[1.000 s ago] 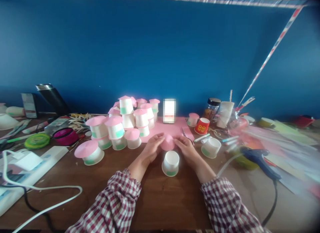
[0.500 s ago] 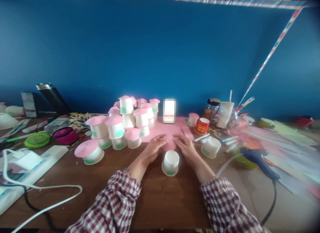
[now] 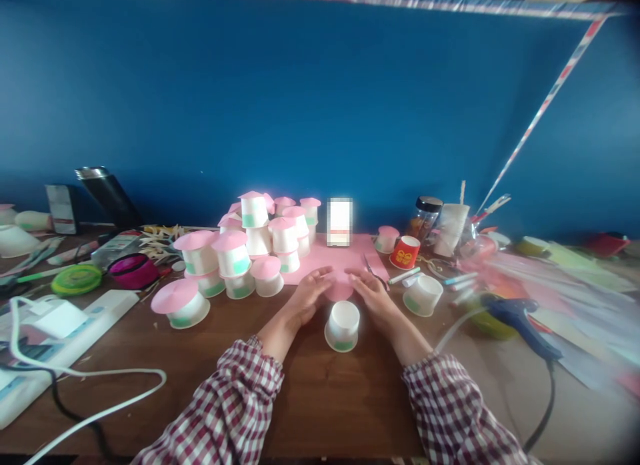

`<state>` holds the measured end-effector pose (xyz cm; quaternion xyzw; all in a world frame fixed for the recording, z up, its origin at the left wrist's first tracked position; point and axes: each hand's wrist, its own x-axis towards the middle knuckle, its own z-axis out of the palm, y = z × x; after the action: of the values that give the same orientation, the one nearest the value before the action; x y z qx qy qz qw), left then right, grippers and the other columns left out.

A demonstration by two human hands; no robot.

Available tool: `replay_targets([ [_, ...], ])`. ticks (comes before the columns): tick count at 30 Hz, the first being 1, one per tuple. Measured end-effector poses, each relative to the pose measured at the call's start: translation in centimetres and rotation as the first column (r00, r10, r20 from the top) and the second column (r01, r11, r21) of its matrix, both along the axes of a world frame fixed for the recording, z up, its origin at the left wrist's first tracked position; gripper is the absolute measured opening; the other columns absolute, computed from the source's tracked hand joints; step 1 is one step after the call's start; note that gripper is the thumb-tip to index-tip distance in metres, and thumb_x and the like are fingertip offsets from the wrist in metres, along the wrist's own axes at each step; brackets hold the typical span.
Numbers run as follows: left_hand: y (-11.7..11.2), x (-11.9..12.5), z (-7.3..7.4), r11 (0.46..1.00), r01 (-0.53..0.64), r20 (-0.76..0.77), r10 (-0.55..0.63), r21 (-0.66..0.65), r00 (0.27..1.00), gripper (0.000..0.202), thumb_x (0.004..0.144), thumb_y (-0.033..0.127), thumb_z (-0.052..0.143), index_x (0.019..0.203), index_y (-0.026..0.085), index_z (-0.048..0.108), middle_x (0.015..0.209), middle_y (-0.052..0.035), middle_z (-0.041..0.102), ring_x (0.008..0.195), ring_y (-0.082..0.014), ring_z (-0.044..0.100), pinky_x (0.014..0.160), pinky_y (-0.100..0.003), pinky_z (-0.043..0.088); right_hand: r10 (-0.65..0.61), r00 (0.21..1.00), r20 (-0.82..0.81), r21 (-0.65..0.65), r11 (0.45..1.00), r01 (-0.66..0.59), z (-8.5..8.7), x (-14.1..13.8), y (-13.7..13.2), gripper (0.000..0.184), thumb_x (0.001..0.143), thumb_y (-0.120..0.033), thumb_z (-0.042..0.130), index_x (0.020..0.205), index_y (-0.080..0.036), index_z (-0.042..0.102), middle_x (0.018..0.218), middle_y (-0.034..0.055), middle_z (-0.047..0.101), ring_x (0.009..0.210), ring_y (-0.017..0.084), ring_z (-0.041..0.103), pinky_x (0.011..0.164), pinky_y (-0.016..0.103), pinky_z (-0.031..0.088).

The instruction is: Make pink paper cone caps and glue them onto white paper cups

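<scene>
White plastic power strip [image 3: 87,328]: lies on the table with a white plug and cable on it.
White paper cups with pink paper tops [image 3: 233,255]: stand rim down, several stacked.
Left hand [image 3: 306,297]: thumb and fingertips drawn together, pinching the left side of the pink paper.
Small round pink paper piece [image 3: 339,290]: held up between both hands, behind the bare cup and not on it. Its peak has just dropped from view and it now reads flatter, which suggests its shape or tilt is being worked.
Bare white paper cup [image 3: 343,324]: upright on its wide rim, nearest the person, touched by neither hand.
Right hand [image 3: 371,295]: fingertips pinching the right side; how firmly, I cannot tell.
Second bare white cup [image 3: 424,295]: just right of that hand.
Blue glue gun [image 3: 523,318]: farther right, cord hanging down.
Earlier frame: a second ago the paper stood as a clear cone; the hands have barely shifted, and the cups keep their places.
</scene>
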<state>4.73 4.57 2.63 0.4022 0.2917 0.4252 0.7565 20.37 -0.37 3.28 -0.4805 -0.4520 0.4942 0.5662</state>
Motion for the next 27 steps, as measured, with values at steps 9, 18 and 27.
replay_targets([
  [9, -0.40, -0.12, 0.31, 0.997, 0.064, -0.025, -0.063, 0.036, 0.998, 0.048, 0.069, 0.017, 0.076, 0.114, 0.016, 0.058, 0.102, -0.0090, 0.064, 0.084, -0.0160, 0.063, 0.073, -0.028, 0.050, -0.014, 0.999, 0.029, -0.019, 1.000, 0.014, 0.20, 0.02, -0.29, 0.049, 0.072, -0.037, 0.071, 0.117, -0.023, 0.059, 0.079, 0.0008, 0.062, 0.073, 0.015, 0.057, 0.064, 0.026, 0.043],
  [18, 0.01, -0.26, -0.26, 0.993, 0.075, -0.018, -0.074, 0.086, 0.997, 0.047, 0.071, 0.020, 0.075, 0.114, 0.018, 0.057, 0.108, -0.0076, 0.063, 0.086, -0.0146, 0.061, 0.077, -0.028, 0.048, 0.092, 0.994, -0.059, -0.004, 0.996, -0.093, 0.07, 0.00, -0.17, 0.046, 0.075, -0.038, 0.070, 0.116, -0.023, 0.057, 0.077, -0.0006, 0.060, 0.068, 0.014, 0.057, 0.063, 0.027, 0.044],
  [27, -0.27, -0.24, -0.12, 0.983, 0.151, -0.055, -0.146, 0.101, 0.988, 0.055, 0.069, 0.022, 0.076, 0.119, 0.016, 0.055, 0.101, -0.0092, 0.064, 0.083, -0.0161, 0.062, 0.078, -0.031, 0.047, 0.012, 0.998, -0.059, 0.029, 1.000, -0.010, -0.34, 0.20, 0.13, 0.048, 0.072, -0.037, 0.073, 0.115, -0.022, 0.059, 0.076, -0.0003, 0.061, 0.073, 0.015, 0.057, 0.065, 0.027, 0.043],
])
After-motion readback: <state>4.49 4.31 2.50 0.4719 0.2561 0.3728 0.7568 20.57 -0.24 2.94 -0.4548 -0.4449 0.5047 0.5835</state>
